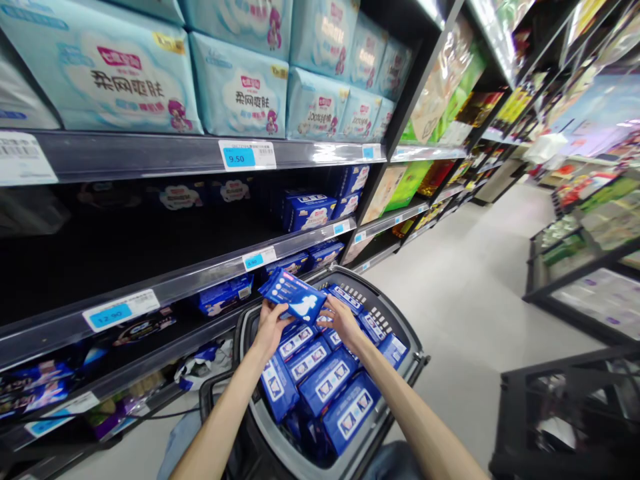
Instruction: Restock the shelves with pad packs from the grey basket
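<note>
Basket: a dark, grey-lined shopping basket (407, 337) stands on the pale floor (445, 280), right up by the shelving, in front of the person whose bare forearms reach over it.
Blue pack: the one in hand, a flat blue pack (295, 297) with white print, is held up above the far part of the basket, tilted, its printed face turned upward.
Left hand: the person's left hand (273, 327) has its fingers bent closed on the pack's left end, thumb across the near edge; it is over the basket's far left.
Right hand: the person's right hand (343, 319) has its fingers curled in on the pack's right end, over the basket's far side; how firmly they press, I cannot tell.
Basket load: blue packages (327, 383) with white picture panels sit close together inside the basket, in uneven rows.
Shelving: beyond the basket and to its left, a dark shelf (165, 157) carries light blue packs (240, 87) up top, with more blue packages (310, 210) one level below.
Price tag: one (247, 157) reading 9.50 is on the shelf edge, higher than the basket.
Racks: black display racks (565, 407) stand right of the basket, well apart.
</note>
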A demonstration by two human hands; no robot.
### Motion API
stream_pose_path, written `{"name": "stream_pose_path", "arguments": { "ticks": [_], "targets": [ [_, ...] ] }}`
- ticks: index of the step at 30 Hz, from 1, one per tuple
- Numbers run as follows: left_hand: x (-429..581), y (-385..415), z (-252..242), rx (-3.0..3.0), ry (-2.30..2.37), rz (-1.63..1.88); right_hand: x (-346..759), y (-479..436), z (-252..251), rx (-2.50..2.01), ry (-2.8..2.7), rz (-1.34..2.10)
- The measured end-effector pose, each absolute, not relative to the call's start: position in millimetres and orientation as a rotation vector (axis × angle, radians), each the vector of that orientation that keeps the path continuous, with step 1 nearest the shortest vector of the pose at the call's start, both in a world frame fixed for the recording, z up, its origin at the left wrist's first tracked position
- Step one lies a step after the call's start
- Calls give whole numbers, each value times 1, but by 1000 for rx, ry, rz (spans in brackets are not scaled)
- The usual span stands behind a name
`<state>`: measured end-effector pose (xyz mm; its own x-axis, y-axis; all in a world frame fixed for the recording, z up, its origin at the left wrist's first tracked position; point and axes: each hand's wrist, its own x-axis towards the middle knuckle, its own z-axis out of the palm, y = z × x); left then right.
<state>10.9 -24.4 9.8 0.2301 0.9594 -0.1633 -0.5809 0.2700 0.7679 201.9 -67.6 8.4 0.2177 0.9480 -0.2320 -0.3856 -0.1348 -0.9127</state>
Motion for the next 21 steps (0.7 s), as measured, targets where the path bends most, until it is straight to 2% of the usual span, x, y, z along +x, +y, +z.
{"name": "stream_pose_path", "arguments": {
  "ticks": [14, 21],
  "targets": [
    [11, -27, 10, 750, 761, 1205, 199, -72, 11, -1211, -637, 1228],
    [9, -34, 13, 1402, 719, 1264, 204, -73, 11, -1129, -552, 1347]
  ]
}}
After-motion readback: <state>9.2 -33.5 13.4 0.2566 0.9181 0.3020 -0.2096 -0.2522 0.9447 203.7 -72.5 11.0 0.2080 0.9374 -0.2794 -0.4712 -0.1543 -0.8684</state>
